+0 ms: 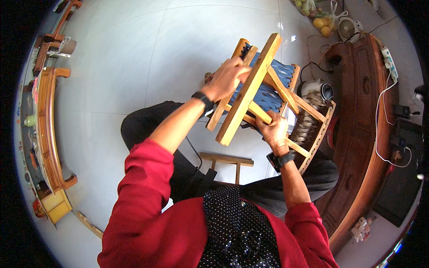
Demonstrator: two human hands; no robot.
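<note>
I have a small wooden stool [257, 89] with a blue woven seat tipped up over my lap. My left hand [227, 79] is closed around one leg near the top, and my right hand [273, 130] grips a lower rung, fingers wrapped tight, just beside the woven chair [313, 129]

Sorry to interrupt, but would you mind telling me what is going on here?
A seated person in a red top holds a small wooden folding stool with blue woven straps tipped over above their lap. The left hand grips a leg near the top; the right hand grips a lower rung. Another wooden frame with woven cord sits just behind, beside a dark wooden table.
</note>
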